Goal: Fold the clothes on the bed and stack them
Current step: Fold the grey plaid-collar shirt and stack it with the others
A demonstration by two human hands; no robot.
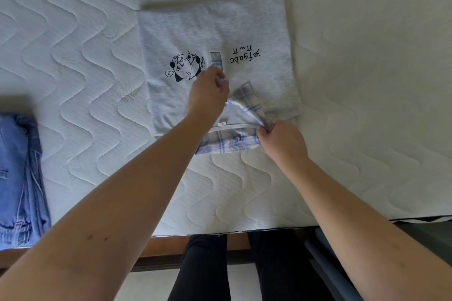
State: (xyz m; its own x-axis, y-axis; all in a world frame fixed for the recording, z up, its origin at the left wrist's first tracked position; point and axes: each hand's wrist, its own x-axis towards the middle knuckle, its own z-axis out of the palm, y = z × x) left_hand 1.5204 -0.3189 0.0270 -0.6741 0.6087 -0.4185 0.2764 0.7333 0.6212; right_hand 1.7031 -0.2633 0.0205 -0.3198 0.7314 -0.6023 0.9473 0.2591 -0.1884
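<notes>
Left hand (208, 94) is curled over the middle of the grey shirt (215, 31), fingers pinched round a strip of plaid collar (216, 59) that pokes out toward 12 o'clock from the knuckles. Right hand (283, 140) sits at 4 o'clock from it, clenched on the corner of the plaid fabric where it bunches at the shirt's near edge, and the cloth rises in a tented fold between the 2 hands. Both are gripping, neither is released.

That grey shirt lies flat and squared on the bed (85, 56), its far edge at 12 o'clock, its neckline toward the person at 6 o'clock. It carries a black cartoon print (186, 67) just at 10 o'clock from the left hand, and a line of black lettering (244, 55) at 1 o'clock, both upside down from this view. More plaid shows below the neckline, spread along the near edge between the forearms.

Over at 9 o'clock, well apart from the shirt, blue jeans (19, 178) lie at the bed's left edge, partly cut off by the frame.

At 6 o'clock, dark trousers (203, 266) stand against the bed's edge.
</notes>
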